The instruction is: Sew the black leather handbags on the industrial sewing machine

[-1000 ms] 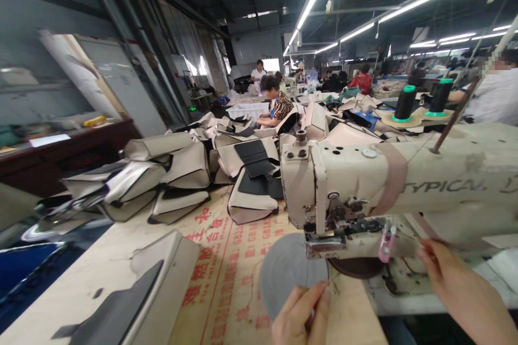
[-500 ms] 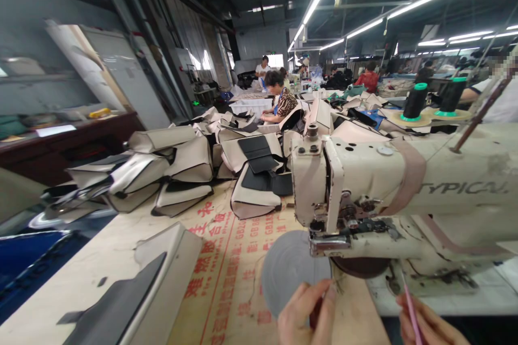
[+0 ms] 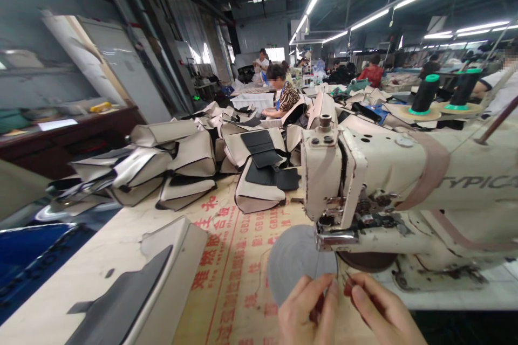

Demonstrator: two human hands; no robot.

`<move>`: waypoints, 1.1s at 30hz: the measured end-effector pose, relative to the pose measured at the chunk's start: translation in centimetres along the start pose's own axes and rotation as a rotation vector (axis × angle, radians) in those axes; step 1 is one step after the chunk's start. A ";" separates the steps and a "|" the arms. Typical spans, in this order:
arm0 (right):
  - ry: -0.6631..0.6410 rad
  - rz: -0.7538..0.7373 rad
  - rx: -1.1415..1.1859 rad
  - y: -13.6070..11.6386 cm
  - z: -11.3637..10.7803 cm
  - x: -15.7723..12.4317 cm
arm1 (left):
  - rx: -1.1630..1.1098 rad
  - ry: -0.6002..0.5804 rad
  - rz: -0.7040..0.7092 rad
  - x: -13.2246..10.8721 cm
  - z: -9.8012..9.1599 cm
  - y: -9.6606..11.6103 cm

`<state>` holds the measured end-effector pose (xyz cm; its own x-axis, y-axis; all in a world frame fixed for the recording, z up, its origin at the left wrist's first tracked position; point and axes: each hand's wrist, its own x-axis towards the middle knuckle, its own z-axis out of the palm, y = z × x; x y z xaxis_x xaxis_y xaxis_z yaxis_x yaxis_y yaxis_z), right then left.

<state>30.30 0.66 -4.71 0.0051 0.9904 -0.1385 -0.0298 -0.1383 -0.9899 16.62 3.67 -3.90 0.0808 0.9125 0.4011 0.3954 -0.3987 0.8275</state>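
Observation:
My left hand (image 3: 308, 310) is closed in a pinch at the bottom centre, in front of the grey disc-shaped coil (image 3: 297, 259). Fine thread seems to be caught at its fingertips, though the strands are hard to see. Just to the right, my right hand (image 3: 382, 304) is also pinched, its fingertips close to the left ones. Something thin and dark shows at its tips, too small to name. Both hands are beside the sewing machine (image 3: 334, 172), below its needle end. A beige piece with a dark grey flap (image 3: 125, 291) lies at the left.
Several beige and black sewn pieces (image 3: 190, 153) are heaped along the far side of the plywood table (image 3: 226, 280). Black thread cones (image 3: 424, 94) stand behind the machine. A person (image 3: 285, 91) sits beyond the heap. Blue material (image 3: 36, 259) hangs at the left edge.
My right hand has moved left and up to my left fingertips. The pink tool that it held no longer shows. The view has shifted slightly, and my left hand stays pinched.

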 end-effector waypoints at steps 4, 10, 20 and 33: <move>0.048 -0.027 0.012 -0.7 0.4 0.9 | 0.049 -0.019 0.025 0.2 -0.1 -0.3; 0.196 -0.107 -0.064 -1.3 -0.1 1.2 | 0.162 -0.065 0.057 0.6 -0.4 -0.4; 0.421 -0.343 -0.491 -0.5 -0.9 5.1 | 0.425 -0.154 0.010 5.0 -0.1 -0.1; 0.623 -0.484 -0.553 -0.1 -1.6 7.0 | 0.570 -0.043 0.121 6.8 1.1 0.6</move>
<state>31.97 7.57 -5.66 0.4278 0.7803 0.4562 0.5899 0.1415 -0.7950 18.39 9.74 -1.04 0.1886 0.8711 0.4535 0.8099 -0.3992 0.4297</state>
